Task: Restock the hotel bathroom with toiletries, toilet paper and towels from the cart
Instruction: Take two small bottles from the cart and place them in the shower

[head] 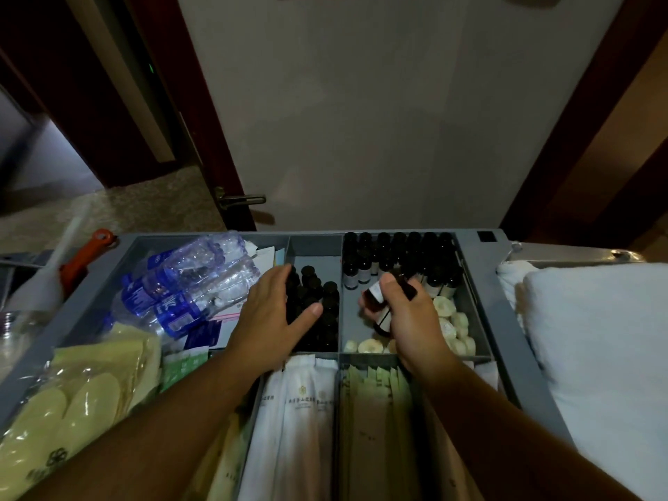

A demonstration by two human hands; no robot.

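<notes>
Fingertips of left hand (269, 312) behind bottles (327, 309)

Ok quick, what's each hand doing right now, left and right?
Left hand: on the dark bottles in the middle compartment; grip cannot be told.
Right hand: closed, holding small labelled bottles.

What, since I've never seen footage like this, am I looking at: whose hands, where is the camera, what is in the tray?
There is no machine: a person wears the camera on the head, so this single picture looks down at their own two bare hands. Below is a grey cart tray with compartments. The left hand lies over packed dark bottles; whether it grips one is unclear. The right hand grips a few small labelled bottles. Water bottles and slippers lie left, sachets in front, towels right.
</notes>
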